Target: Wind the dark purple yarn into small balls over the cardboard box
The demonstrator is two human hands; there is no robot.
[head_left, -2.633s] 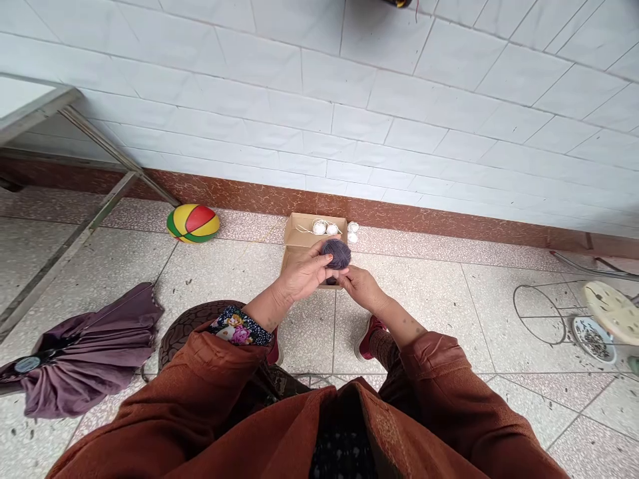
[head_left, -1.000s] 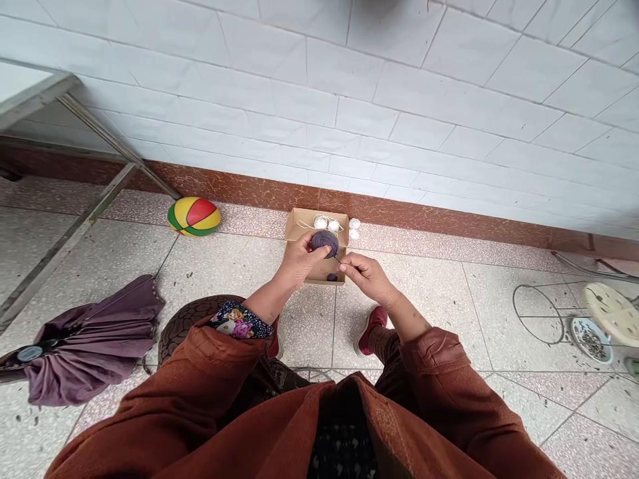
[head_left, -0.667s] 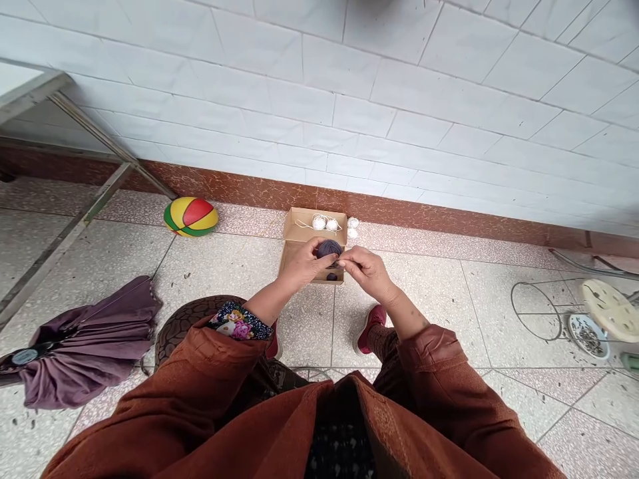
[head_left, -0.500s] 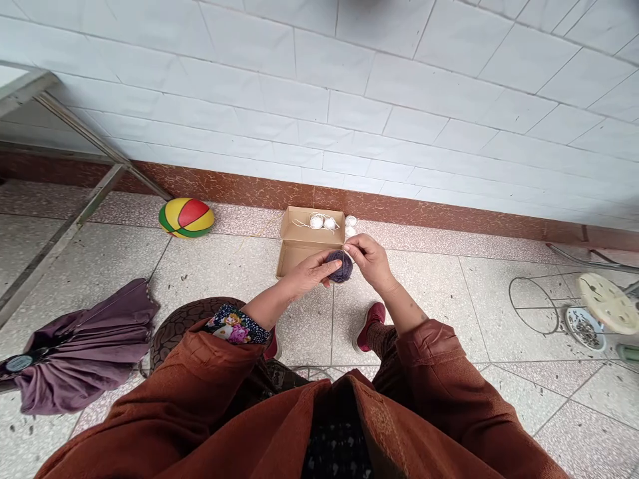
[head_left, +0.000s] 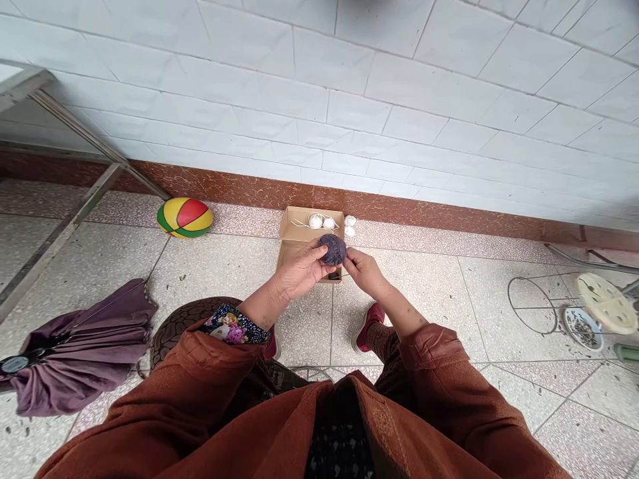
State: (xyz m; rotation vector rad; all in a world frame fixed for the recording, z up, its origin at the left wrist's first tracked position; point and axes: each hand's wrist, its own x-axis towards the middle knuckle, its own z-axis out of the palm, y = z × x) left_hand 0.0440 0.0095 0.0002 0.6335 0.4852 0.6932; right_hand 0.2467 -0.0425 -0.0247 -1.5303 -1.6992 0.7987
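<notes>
A dark purple-grey ball of yarn rests in my left hand, whose thumb lies over its left side. Close against the ball's right side is my right hand, its fingers pinched together; whatever thin strand they hold is too small to make out. Beneath the ball an open cardboard box stands on the floor, partly hidden by my left hand. Two white yarn balls with loose ends lie on its raised lid. More white yarn balls sit just right of the box.
A coloured ball lies by the metal table frame on the left. A folded purple umbrella and a dark round stool are nearer me. To the right are a bowl and a cream stool. The tiled wall rises behind.
My left hand has raised the dark yarn ball up and slightly left and turned it. My right hand has dropped from above the ball to its right side.
</notes>
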